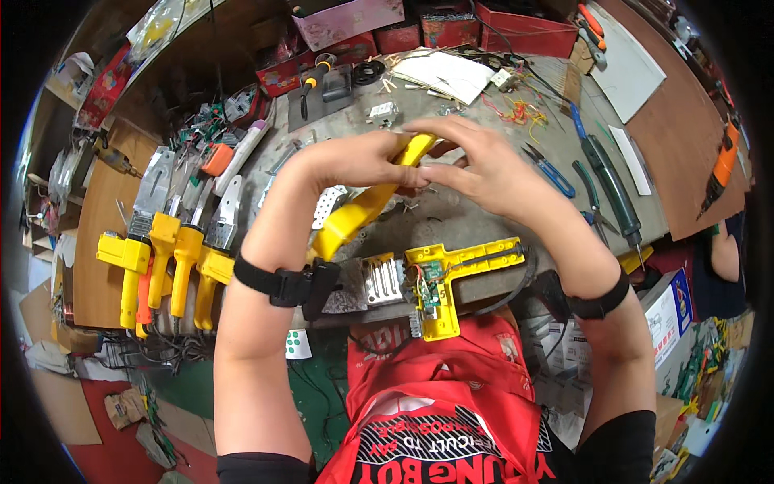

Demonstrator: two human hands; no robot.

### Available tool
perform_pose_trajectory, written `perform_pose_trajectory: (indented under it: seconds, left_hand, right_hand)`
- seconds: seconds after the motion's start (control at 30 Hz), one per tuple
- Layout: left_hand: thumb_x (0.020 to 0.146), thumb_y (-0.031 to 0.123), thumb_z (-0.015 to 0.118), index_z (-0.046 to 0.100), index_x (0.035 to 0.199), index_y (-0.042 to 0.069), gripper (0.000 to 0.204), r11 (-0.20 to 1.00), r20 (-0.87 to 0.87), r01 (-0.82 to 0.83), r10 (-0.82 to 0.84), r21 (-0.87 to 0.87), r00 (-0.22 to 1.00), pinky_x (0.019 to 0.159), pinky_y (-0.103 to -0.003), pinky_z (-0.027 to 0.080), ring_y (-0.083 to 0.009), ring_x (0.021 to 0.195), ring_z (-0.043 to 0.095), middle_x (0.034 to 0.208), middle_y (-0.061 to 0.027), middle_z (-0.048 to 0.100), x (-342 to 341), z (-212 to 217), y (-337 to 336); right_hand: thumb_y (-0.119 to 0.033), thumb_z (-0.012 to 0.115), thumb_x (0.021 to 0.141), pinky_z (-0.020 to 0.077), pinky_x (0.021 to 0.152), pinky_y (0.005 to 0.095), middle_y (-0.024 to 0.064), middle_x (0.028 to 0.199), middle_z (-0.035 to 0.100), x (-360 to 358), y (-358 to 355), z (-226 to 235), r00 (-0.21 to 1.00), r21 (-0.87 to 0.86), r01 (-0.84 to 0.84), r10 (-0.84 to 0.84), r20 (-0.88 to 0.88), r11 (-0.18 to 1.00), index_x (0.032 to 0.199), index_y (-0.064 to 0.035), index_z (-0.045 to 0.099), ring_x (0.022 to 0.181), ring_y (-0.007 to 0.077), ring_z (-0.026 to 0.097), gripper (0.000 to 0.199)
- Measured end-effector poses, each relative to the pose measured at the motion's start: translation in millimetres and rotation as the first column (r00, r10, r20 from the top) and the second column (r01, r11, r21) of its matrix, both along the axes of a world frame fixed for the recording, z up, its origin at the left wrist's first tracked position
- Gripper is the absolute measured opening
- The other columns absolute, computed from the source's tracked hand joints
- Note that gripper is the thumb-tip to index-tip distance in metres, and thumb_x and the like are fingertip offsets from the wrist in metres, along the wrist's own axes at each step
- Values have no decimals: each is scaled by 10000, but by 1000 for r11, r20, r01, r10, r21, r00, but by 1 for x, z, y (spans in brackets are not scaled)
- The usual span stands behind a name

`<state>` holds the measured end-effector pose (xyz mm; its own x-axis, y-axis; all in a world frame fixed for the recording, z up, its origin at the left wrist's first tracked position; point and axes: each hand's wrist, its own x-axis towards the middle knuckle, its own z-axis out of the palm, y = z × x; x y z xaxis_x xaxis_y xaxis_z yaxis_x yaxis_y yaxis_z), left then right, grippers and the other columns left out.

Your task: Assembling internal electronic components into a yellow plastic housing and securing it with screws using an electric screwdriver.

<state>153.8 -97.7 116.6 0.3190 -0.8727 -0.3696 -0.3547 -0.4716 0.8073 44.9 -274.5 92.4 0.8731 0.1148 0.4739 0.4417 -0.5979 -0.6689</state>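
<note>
My left hand (377, 160) is closed around the upper part of a long yellow plastic housing shell (355, 219). The shell slants down toward the bench edge. Curled beside the left, my right hand (476, 165) has its fingers at the shell's top end, thumb against the left hand's fingers. What the fingertips press is partly hidden. Nearer me, at the bench edge, lies an opened yellow tool body (484, 256) with a green circuit board (431, 282) and wires inside. A slotted metal plate (382, 280) sticks out of its left side, and a dark cable leaves its handle.
Several yellow-handled tools (187, 246) with metal plates stand along the left bench edge. Right of my arms lie blue-handled pliers (552, 171), green-handled cutters (592, 202) and a dark electric screwdriver (611, 177). Red bins (524, 31) line the back, near a screwdriver (316, 81) and white sheet (443, 74).
</note>
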Motion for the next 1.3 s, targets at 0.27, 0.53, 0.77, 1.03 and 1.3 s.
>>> perform_pose_trajectory:
  seconds: [0.27,0.53,0.77,1.03,1.3]
  left_hand:
    - [922,485,513,511,1261,-26,614,994,43,-69,73,-86,996,884,-282,445,-157,966,610,1074,-109,638,15,2,61]
    - [942,359,526,579,1209,46,416,815,111,-563,577,-136,809,807,-254,450,-109,950,567,1079,-41,625,7,11,149]
    - [919,229,576,634,1111,-25,324,522,78,-771,842,-365,533,709,-279,491,-115,769,607,900,-66,671,-11,-32,177]
    - [931,311,551,640,1066,-31,379,444,-15,-810,874,-384,487,757,-302,474,-161,815,611,901,-116,680,-8,-58,182]
    - [890,414,574,653,1040,-23,468,466,155,-761,881,-451,448,778,-332,474,-244,847,635,896,-186,674,-5,-62,181]
  right_hand:
    - [-139,638,867,473,616,246,47,848,631,37,15,12,879,213,-101,187,-438,972,1035,-26,610,685,97,582,205]
    - [-183,598,914,546,586,248,101,869,654,61,53,-26,760,548,61,317,-567,834,1082,14,590,687,145,652,259]
    - [-242,619,906,551,599,243,83,906,644,74,82,-28,671,515,70,342,-657,854,1099,4,581,695,135,642,316]
    - [-270,631,898,536,572,230,68,882,636,74,87,-35,649,392,80,251,-719,917,1081,-2,582,689,123,633,329]
    - [-201,629,890,513,568,210,68,931,610,65,94,-28,649,442,63,300,-699,895,1101,-17,540,708,116,621,294]
